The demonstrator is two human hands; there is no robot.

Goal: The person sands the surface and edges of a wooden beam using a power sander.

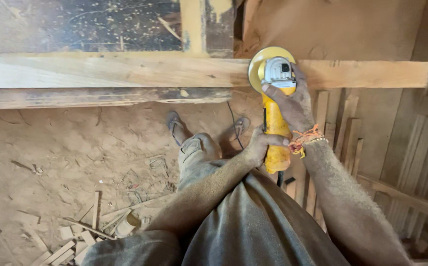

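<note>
Head view shows a long pale wooden plank [125, 71] lying across a dark, dusty counter [76, 24], sawdust-covered floor [51, 148] below. A yellow angle grinder [274, 113] sits with its disc end on the plank's edge. The right hand [293, 101] has its grip closed over the grinder's grey head; the left hand [261, 145] wraps shut around the yellow handle, lower down. Offcuts [76, 241], possibly thin slats, lie scattered on the floor.

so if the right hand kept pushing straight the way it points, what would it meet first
Probably the pale wooden plank: the right hand lies over the yellow grinder head, fingers aimed along it. Depth is unclear.
</note>
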